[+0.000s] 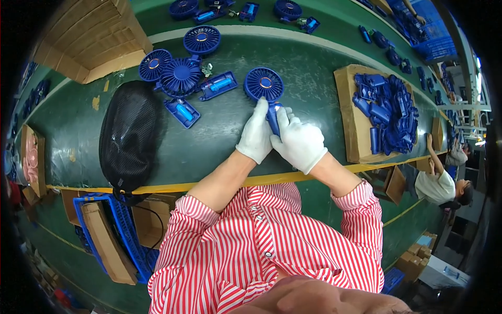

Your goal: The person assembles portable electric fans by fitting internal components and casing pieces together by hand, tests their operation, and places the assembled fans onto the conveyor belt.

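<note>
In front of me a blue handheld fan (264, 84) lies over the green tabletop, its round grille pointing away from me and its handle toward me. My left hand (255, 134), in a white glove, grips it at the neck from the left. From the right, my right hand (300, 140), also gloved, is closed round the handle, and its fingers hide most of that part. Left of the hands sit more blue fans (180, 76) in a cluster. Beside them are open handle shells (218, 86) with light-blue cylindrical cells inside.
A cardboard box (351, 146) of blue handle covers (384, 112) stands at the right. On the left lie a black mesh case (130, 136) and a large open carton (94, 42). More fan parts (248, 11) rest along the far belt. A co-worker (436, 180) sits far right.
</note>
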The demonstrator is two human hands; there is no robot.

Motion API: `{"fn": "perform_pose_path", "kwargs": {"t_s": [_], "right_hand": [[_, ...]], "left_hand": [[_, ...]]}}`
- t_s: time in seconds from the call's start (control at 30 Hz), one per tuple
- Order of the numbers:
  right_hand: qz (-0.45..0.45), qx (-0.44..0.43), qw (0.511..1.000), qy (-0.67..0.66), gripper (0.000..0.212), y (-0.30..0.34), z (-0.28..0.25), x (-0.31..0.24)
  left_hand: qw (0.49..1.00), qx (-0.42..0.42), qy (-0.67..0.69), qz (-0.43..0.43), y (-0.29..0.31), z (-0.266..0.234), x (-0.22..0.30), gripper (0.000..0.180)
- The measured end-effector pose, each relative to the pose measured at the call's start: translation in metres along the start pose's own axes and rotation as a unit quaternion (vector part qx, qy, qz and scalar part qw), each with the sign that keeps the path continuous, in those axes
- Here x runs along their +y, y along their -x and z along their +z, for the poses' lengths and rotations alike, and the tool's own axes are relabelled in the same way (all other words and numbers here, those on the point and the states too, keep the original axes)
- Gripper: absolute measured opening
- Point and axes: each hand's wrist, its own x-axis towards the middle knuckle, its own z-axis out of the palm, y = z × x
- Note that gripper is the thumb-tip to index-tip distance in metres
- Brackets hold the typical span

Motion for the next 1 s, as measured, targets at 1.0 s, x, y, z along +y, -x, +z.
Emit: {"fn": "perform_pose_path", "kwargs": {"t_s": [1.0], "right_hand": [[0.058, -0.016, 0.878, -0.475, 0.028, 0.027, -0.008, 0.029]], "left_hand": [[0.979, -0.106, -0.171, 0.018, 0.017, -0.011, 0.009, 0.053]]}}
